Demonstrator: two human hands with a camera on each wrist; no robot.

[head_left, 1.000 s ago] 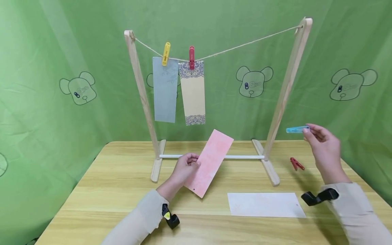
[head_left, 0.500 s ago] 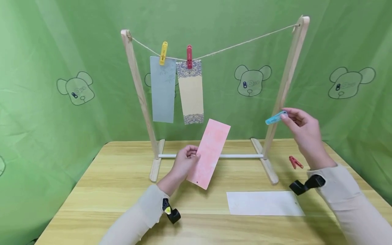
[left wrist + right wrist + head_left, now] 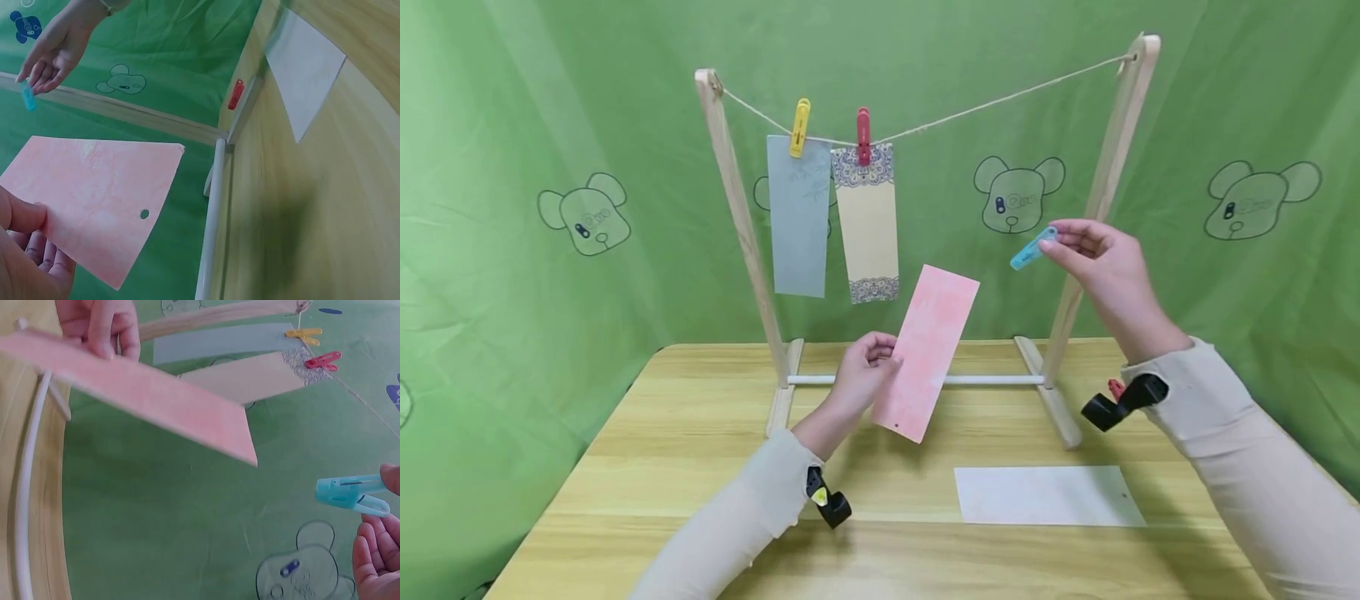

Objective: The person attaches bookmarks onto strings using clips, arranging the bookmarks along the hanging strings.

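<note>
While the pink card [image 3: 928, 350] hangs in the air in front of the rack, green cloth shows between its right edge and the right post [image 3: 1117, 150]. Its top edge sits well below the cord [image 3: 1000, 105], just right of the patterned card [image 3: 874, 229] in the head view. The left hand [image 3: 863, 371] pinches the pink card by its left long edge, thumb in front and fingers behind. The right hand [image 3: 1101, 267] grips a light blue clothespin [image 3: 1032, 250] near the right post, its free end pointing down and left, well apart from the pink card.

Mottled with paler patches, the pink card is a straight-edged rectangle with one small round hole [image 3: 144, 214] by its lower end; it leans, top tipped to the right. The clothespin looks translucent.

A yellow clothespin [image 3: 800, 129] fixes a blue-grey card [image 3: 797, 225] to the cord, and a red clothespin [image 3: 863, 137] fixes the patterned card beside it. On the wood-grain table [image 3: 625, 467], a white card [image 3: 1045, 496] lies flat in front of the rack's white rod [image 3: 992, 381]; another red peg [image 3: 235, 94] rests near the right foot. Cartoon animal heads [image 3: 1013, 200] mark the green backdrop.
</note>
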